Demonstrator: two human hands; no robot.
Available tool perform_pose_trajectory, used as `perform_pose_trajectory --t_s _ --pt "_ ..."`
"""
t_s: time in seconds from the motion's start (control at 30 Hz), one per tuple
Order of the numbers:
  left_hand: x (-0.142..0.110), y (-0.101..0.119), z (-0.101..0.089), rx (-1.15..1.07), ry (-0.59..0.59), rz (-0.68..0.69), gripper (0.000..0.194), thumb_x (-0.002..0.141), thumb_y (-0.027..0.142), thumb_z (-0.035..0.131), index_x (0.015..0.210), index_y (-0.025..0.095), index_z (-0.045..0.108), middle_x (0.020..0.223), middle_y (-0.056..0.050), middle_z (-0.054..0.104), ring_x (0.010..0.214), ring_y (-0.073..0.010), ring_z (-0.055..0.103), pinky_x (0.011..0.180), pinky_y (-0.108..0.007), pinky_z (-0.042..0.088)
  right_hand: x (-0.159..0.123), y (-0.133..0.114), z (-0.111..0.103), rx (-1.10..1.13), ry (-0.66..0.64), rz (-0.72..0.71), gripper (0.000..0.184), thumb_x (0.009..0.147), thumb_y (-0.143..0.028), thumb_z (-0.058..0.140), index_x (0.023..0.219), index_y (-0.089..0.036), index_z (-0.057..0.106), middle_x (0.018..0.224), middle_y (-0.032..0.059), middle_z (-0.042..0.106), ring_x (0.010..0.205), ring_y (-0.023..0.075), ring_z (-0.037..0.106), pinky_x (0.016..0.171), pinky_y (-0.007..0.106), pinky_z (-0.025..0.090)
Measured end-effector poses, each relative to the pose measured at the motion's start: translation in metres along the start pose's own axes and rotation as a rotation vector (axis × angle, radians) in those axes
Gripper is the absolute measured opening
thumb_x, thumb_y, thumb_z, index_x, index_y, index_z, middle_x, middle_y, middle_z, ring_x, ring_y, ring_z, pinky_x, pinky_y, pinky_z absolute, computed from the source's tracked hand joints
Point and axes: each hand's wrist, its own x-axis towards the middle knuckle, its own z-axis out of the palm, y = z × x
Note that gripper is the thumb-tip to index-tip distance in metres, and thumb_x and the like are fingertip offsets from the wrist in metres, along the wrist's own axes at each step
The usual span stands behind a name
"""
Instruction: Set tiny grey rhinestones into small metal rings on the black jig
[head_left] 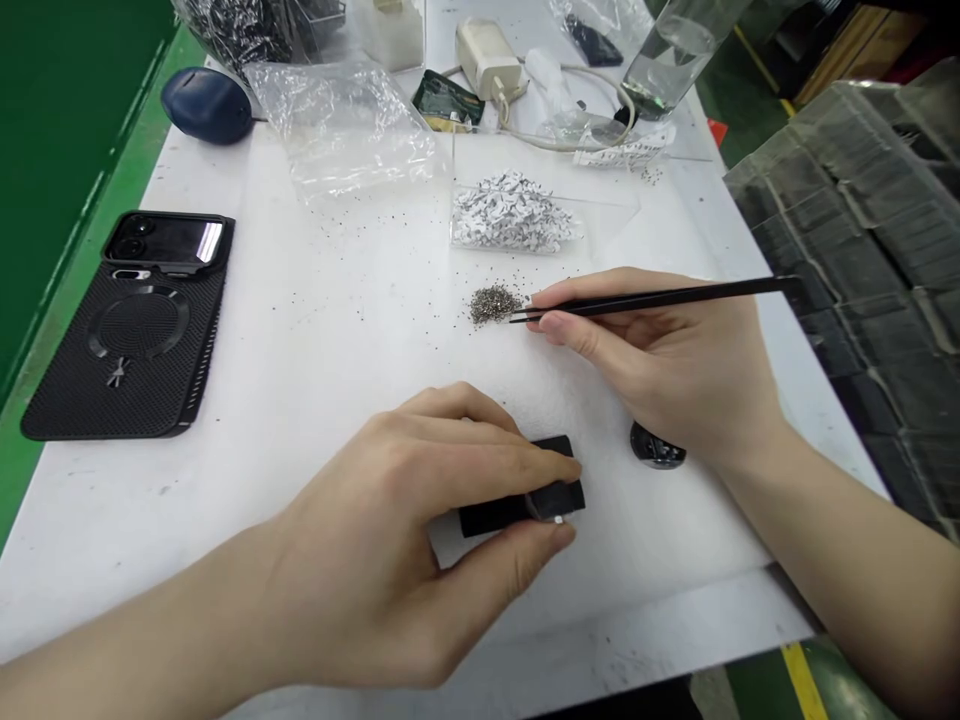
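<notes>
Nearest, my left hand (367,545) pinches a small matte-black rectangular block (487,516) by its long sides, seemingly stiff and firm to hold, while my right hand (660,375) grips slender black tweezers (645,303), tips narrow beside a heap of fine, light grey granules (493,305).

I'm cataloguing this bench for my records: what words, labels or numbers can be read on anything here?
No word, label, brand or number is legible.
White printed paper strip: print too small to read.
Dark green foil packet: print too blurred to read.
</notes>
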Motion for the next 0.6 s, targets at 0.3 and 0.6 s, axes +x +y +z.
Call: perform_pose_trajectory --t_s 0.3,0.6 --pt "0.0007 -0.0015 0.0013 -0.003 0.037 0.071 0.02 0.107 0.016 0.071 0.122 0.011 0.083 0.099 -0.002 0.087 0.092 -0.0159 0.078 0.106 -0.029 0.064 -0.001 -0.0012 -0.0005 -0.039 0.0 0.041 0.011 0.093 -0.018 0.091 0.098 -0.027 0.092 0.098 -0.002 0.091 0.088 0.0181 0.087 0.075 0.027 0.073" --pt "0.0013 -0.0045 0.005 0.044 0.035 0.093 0.016 0.105 0.014 0.073 0.117 0.011 0.084 0.097 -0.004 0.087 0.092 -0.0173 0.08 0.101 -0.029 0.067 0.0005 0.0048 -0.005 0.048 -0.037 0.05 0.013 0.092 -0.018 0.091 0.098 -0.029 0.092 0.094 -0.003 0.091 0.086 0.0188 0.088 0.075 0.028 0.073"
